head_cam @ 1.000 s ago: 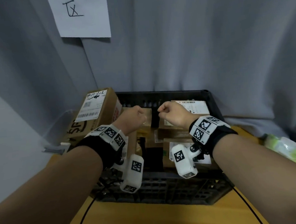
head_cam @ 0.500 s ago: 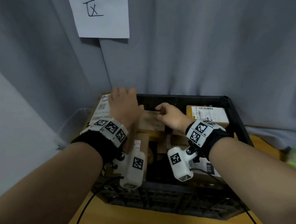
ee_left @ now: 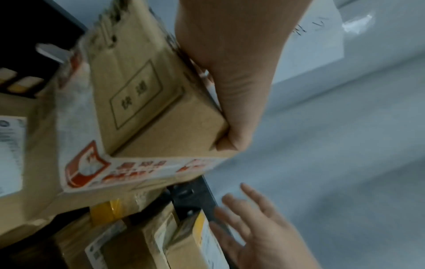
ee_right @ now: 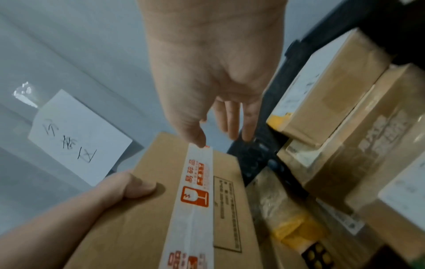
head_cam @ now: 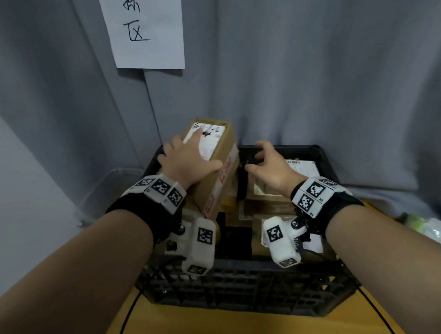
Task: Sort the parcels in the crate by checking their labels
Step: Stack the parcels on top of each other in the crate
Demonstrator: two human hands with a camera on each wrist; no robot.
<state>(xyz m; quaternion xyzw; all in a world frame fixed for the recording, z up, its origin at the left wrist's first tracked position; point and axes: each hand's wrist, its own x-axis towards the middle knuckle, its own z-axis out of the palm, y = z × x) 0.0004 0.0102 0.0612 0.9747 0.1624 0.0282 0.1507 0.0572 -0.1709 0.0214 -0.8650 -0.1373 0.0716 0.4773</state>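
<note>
Left hand (head_cam: pixel 187 161) grips a parcel (head_cam: pixel 215 164) above the crate (head_cam: pixel 249 290); grey curtain (head_cam: pixel 312 82) behind.

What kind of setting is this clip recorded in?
Probably a makeshift parcel-sorting station: a black plastic crate full of labelled cardboard parcels on a wooden table, a handwritten paper sign on grey curtain above. The left hand holds a fragile-taped box.

One black crate (head_cam: pixel 249 290), two hands, one paper sign (head_cam: pixel 147 28), at least five cardboard parcels.
</note>
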